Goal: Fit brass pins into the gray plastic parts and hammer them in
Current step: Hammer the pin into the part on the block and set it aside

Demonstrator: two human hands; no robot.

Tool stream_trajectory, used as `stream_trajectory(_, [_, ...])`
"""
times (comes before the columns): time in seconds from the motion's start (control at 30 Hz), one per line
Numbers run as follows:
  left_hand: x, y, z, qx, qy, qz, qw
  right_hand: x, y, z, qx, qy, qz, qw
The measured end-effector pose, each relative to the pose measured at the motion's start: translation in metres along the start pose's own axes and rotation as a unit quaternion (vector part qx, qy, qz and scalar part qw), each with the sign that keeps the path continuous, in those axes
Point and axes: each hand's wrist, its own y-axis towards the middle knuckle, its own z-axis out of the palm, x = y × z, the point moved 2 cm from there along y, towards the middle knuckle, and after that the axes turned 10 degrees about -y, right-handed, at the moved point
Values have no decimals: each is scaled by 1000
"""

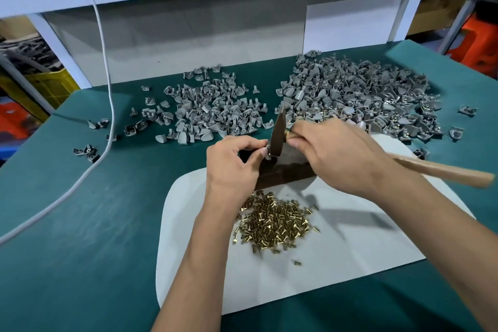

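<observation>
My left hand [234, 162] pinches 1 gray part [267, 152] between thumb and fingertips, fingers curled round it, holding it on the dark block [285, 170] right under the hammer head [279, 133]. The part is mostly hidden by my fingers and the head, so I can't tell if the pin is seated or which way it stands. My right hand [331, 153] is wrapped tight round the hammer handle [442, 171], choked up just beside the head. The handle's long axis runs off to my right and a bit toward me; the head stands near upright, its flat face down on or just above the part, with the narrow peen pointing up and away. So the strike line is straight down, and my left fingertips are touching close beside it, a pinch risk I'd judge. The head is dark steel, the handle pale wood, blurred at the far end. The brass pins [275, 224] lie in a loose pile on the white mat [377, 245] near me, between my forearms, short, shiny and flanged. There are 2 heaps of parts on the green felt table [80, 224]: the left pile [213, 108] is plain matte gray, and the right pile [358, 94] shows brass glints, likely finished. A white cable [107, 89] trails on the left.
</observation>
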Motion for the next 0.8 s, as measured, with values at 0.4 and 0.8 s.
stream_trajectory(0.4, [0,-1,-1,-2,-18,-5,1000,1,1,-2,-18,-22,1,1000])
stream_trajectory(0.8, [-2,-4,3,27,-40,10,999,-10,-9,-3,-13,70,57,996])
